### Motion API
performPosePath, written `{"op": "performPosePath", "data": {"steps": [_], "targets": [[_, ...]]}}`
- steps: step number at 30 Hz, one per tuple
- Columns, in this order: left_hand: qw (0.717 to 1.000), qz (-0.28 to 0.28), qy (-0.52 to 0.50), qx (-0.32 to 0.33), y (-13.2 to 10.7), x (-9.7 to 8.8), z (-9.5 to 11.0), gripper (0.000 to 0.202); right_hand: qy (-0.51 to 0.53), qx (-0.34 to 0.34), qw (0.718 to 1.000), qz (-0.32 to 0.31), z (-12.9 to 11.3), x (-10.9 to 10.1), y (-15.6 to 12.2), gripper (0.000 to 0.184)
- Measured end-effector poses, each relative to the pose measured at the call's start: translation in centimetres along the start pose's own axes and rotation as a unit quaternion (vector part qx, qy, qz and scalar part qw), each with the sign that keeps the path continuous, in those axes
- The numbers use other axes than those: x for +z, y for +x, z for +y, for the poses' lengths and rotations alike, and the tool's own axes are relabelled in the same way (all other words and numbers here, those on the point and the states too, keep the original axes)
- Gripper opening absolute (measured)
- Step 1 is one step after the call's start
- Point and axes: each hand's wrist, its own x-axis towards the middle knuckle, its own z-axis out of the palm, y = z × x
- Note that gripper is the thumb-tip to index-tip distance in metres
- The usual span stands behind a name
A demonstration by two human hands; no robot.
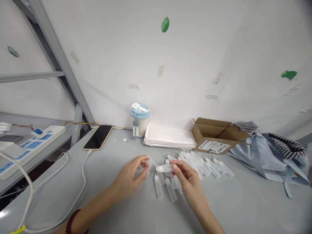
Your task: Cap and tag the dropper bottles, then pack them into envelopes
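Observation:
In my right hand [188,178], thumb and fingers pinch a small translucent squeeze bottle [165,168]. It lies sideways, and its thin tip points left toward my other hand. My left hand [129,174] is just left of that tip, its thumb and forefinger curled close together around something small and whitish that I cannot make out. A thin white strand shows near its fingertips. Beneath and behind the held bottle lie more translucent bottles [206,165], some with thin white cap straps, and a few [171,191] lie nearer to me.
Behind the bottles are a stack of white packets [170,136], an open cardboard box [215,135] and a lidded cup [140,120]. A blue cloth bag [265,156] lies right. Left are a phone [98,137] on a white cable [84,172] and a power strip [34,144].

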Motion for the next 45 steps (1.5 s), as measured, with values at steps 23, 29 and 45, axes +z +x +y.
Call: {"op": "performPosePath", "data": {"steps": [23, 29, 45], "targets": [[0.997, -0.022, -0.012, 0.073, -0.3, -0.6, 1.1, 0.029, 0.026, 0.041, 0.998, 0.026, -0.1, 0.3, -0.1, 0.031], [0.995, -0.016, 0.01, 0.102, -0.4, -0.5, 1.2, 0.027, 0.038, 0.034, 0.999, 0.004, -0.1, 0.4, -0.4, 0.03], [0.994, -0.027, 0.007, 0.108, -0.5, -0.9, 1.8, 0.026, 0.03, 0.007, 1.0, 0.0, -0.3, 0.2, -0.4, 0.025]]}}
